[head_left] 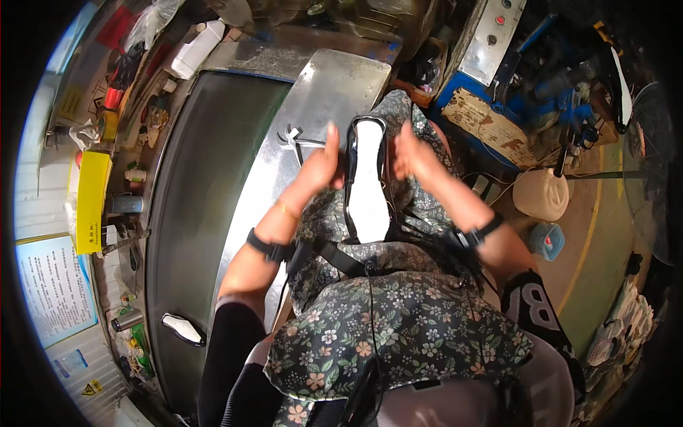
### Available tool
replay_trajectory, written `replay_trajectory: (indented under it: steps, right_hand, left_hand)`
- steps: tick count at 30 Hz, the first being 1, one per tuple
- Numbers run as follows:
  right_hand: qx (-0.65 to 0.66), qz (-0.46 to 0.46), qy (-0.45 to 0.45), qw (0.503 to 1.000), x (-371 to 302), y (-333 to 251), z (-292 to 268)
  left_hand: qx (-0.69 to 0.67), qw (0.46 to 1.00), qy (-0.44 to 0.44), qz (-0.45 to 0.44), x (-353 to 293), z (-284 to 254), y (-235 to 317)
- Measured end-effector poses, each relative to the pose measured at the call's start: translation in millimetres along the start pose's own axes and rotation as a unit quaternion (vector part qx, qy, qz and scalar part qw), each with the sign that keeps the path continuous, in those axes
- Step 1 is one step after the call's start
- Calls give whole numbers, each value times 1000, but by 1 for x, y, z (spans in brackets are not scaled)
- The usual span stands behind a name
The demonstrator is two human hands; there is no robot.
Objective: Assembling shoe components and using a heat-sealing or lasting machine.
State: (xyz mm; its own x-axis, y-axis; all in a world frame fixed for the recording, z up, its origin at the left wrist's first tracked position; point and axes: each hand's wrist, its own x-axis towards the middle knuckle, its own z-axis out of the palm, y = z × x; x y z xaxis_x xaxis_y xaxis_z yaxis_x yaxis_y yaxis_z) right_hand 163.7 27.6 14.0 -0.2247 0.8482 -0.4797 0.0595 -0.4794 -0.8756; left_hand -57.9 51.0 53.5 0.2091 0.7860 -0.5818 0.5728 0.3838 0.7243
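A shoe upper on a last (pixel 368 181) rests sole side up on my lap, its white bottom framed by a black folded edge. To its left is my left hand (pixel 321 160), thumb raised and fingers partly turned out of sight, with nothing seen in it. On the other side my right hand (pixel 416 155) is raised, fingers loosely apart and slightly blurred. Both hands are close to the shoe's sides; whether the fingertips touch it I cannot tell. A pair of pincers (pixel 299 140) with pale wrapping lies on the metal table beyond my left hand.
The bare metal table (pixel 340 78) adjoins a dark conveyor belt (pixel 206 156) at the left. Another white-bottomed shoe (pixel 183 329) lies on the belt. A cluttered shelf with a white jug (pixel 199 48) lines the far left. At right are a blue machine (pixel 455 85) and a beige canister (pixel 541 193).
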Motion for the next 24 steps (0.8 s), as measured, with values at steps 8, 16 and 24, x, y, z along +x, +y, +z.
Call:
replay_trajectory:
  steps: [8, 16, 24]
  right_hand:
    - [-468, -189, 236, 831, 38, -41, 41]
    - [190, -144, 52, 970, 54, -16, 8]
    - [-31, -251, 120, 960, 90, -24, -37]
  left_hand:
    - [449, 875, 99, 151, 28, 1, 31]
    - [315, 946, -44, 56, -73, 45, 12]
    - [-557, 801, -221, -8, -76, 33, -44]
